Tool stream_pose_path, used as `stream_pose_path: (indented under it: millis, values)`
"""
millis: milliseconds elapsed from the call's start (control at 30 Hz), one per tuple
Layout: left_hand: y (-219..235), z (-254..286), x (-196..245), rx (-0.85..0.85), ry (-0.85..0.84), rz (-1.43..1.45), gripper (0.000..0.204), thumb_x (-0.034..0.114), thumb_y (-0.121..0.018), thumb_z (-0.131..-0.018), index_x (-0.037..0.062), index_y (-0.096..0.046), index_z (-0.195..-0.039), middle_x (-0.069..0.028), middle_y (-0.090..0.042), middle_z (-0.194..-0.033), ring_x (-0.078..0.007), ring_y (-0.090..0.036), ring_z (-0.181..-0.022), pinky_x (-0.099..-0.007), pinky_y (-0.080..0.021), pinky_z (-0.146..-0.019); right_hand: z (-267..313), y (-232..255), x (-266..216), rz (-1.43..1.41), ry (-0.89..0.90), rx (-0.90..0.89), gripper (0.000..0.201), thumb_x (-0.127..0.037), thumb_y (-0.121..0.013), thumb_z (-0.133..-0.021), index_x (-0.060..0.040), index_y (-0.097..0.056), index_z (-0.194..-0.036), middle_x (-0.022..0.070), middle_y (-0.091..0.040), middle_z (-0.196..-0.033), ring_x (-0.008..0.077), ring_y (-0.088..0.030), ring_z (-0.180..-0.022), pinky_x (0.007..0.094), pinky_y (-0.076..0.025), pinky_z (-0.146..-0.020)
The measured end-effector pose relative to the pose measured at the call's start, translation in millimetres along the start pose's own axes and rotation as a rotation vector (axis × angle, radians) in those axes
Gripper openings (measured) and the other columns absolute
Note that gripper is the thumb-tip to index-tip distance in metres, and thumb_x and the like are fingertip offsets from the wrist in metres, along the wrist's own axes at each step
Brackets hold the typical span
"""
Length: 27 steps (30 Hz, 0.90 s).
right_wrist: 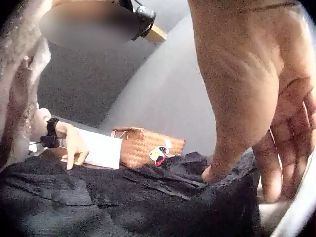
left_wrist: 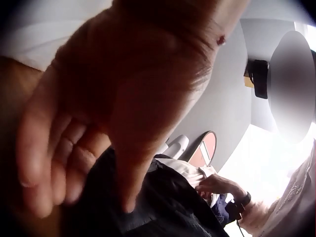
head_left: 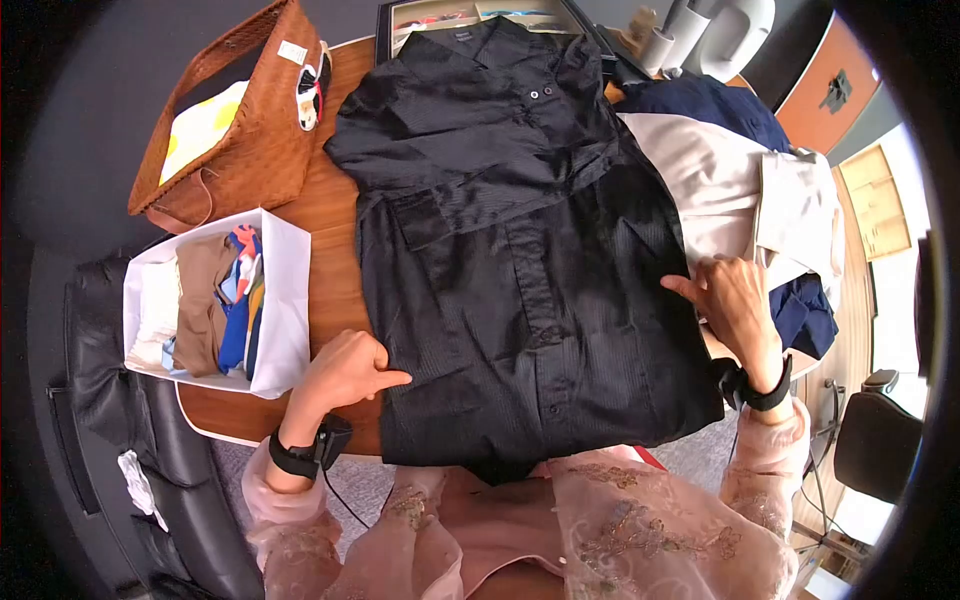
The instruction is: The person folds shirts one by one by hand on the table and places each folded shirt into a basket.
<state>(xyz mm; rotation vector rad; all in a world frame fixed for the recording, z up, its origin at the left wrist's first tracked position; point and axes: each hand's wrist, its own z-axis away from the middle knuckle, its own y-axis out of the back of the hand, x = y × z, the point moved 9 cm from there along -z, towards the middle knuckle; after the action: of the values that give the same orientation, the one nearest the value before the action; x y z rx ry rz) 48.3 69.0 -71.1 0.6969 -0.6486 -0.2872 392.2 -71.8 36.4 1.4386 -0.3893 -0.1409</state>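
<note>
While both hands grip its side edges, the black shirt lies flat on the surface.
Left hand at nine o'clock and right hand at three pinch the hems with curled fingers; soft, light, probably slippery cloth.

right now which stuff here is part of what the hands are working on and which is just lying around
In hand:
- black shirt, spread flat on the table
- left hand, thumb on the shirt's left edge
- right hand, thumb on its right edge

Lying about:
- woven basket
- white box of folded clothes
- beige and navy garments
- black chair
</note>
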Motion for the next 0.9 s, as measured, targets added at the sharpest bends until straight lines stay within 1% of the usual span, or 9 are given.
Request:
stream_pose_path:
  millis: [300,367,500,533,600,667,767,867,900]
  values:
    - [-30.1,-1.2,-11.6,-0.055,-0.094,0.643,0.028,0.021,-0.056,-0.090,0.0003,-0.045,-0.073,-0.0037,-0.053,-0.065,-0.0106,-0.058,-0.059,-0.0259,-0.046,-0.048,18.4,-11.6,-19.8,0.054,0.244,0.032,0.046,-0.048,-0.067,-0.068,-0.0026,-0.058,-0.061,0.0138,-0.057,-0.061,0.0293,-0.059,-0.061,0.0357,-0.043,-0.055]
    - [-35.3,-4.4,-11.8,-0.077,-0.047,0.795,0.025,0.025,-0.050,-0.093,0.0051,-0.046,-0.079,0.0032,-0.049,-0.071,-0.0055,-0.053,-0.065,-0.0219,-0.046,-0.053,14.7,-46.8,-27.7,-0.018,0.374,-0.172,0.039,-0.039,-0.068,-0.071,-0.0020,-0.058,-0.069,0.0151,-0.056,-0.063,0.0316,-0.058,-0.063,0.0376,-0.043,-0.056]
    - [-20.3,-13.5,2.8,-0.149,-0.071,0.872,0.025,0.030,-0.049,-0.093,0.0120,-0.045,-0.076,0.0068,-0.044,-0.068,-0.0031,-0.049,-0.062,-0.0191,-0.044,-0.053,3.2,-38.7,-30.9,-0.247,0.339,-0.122,0.026,-0.023,-0.062,-0.081,0.0008,-0.054,-0.087,0.0173,-0.057,-0.067,0.0301,-0.060,-0.069,0.0383,-0.045,-0.064]
    - [-15.4,-19.0,1.1,-0.142,-0.082,0.875,0.025,0.030,-0.050,-0.093,0.0125,-0.046,-0.075,0.0079,-0.043,-0.067,-0.0016,-0.046,-0.060,-0.0177,-0.041,-0.051,-1.1,-34.5,-32.9,-0.248,0.343,-0.120,0.026,-0.023,-0.062,-0.081,0.0008,-0.054,-0.087,0.0173,-0.057,-0.067,0.0301,-0.060,-0.069,0.0383,-0.045,-0.064]
    - [-0.8,-29.4,4.8,-0.090,-0.113,0.905,0.024,0.028,-0.051,-0.092,0.0140,-0.046,-0.074,0.0089,-0.041,-0.066,0.0003,-0.044,-0.058,-0.0157,-0.038,-0.048,-11.6,-14.1,-22.2,-0.862,0.252,0.009,0.019,-0.016,-0.058,-0.086,0.0024,-0.053,-0.089,0.0207,-0.057,-0.074,0.0309,-0.058,-0.070,0.0372,-0.044,-0.066]
    - [26.0,-26.1,17.7,0.014,-0.025,0.846,0.024,0.026,-0.053,-0.092,0.0157,-0.045,-0.072,0.0099,-0.034,-0.065,0.0021,-0.037,-0.055,-0.0147,-0.033,-0.045,-18.1,-13.0,-4.9,-1.045,0.125,0.059,0.022,-0.017,-0.056,-0.090,0.0039,-0.051,-0.091,0.0166,-0.057,-0.073,0.0198,-0.053,-0.065,0.0327,-0.043,-0.065]
    - [22.8,-48.4,-2.4,0.086,-0.112,0.849,0.027,0.034,-0.054,-0.091,0.0081,-0.054,-0.083,0.0100,-0.038,-0.059,0.0022,-0.041,-0.051,-0.0153,-0.032,-0.042,-14.6,-12.0,3.6,-1.033,0.003,-0.011,0.026,-0.020,-0.059,-0.088,0.0042,-0.052,-0.092,0.0152,-0.059,-0.071,0.0197,-0.054,-0.065,0.0329,-0.044,-0.065]
    - [2.3,-43.2,2.4,-0.073,-0.117,0.584,0.045,0.045,-0.057,-0.087,0.0056,-0.058,-0.065,0.0063,-0.044,-0.059,-0.0046,-0.044,-0.055,-0.0238,-0.037,-0.043,-5.9,-22.1,-9.6,-0.879,0.183,-0.184,0.031,-0.026,-0.062,-0.086,0.0041,-0.055,-0.090,0.0159,-0.059,-0.070,0.0194,-0.057,-0.065,0.0342,-0.044,-0.062]
    - [-6.6,-39.1,-1.9,-0.165,-0.101,0.442,0.047,0.046,-0.060,-0.084,0.0029,-0.058,-0.066,0.0043,-0.048,-0.060,-0.0055,-0.047,-0.056,-0.0248,-0.038,-0.044,-0.3,-29.0,-16.9,-0.610,0.273,-0.298,0.047,-0.043,-0.062,-0.078,0.0032,-0.056,-0.077,0.0158,-0.058,-0.064,0.0250,-0.058,-0.062,0.0360,-0.044,-0.060]
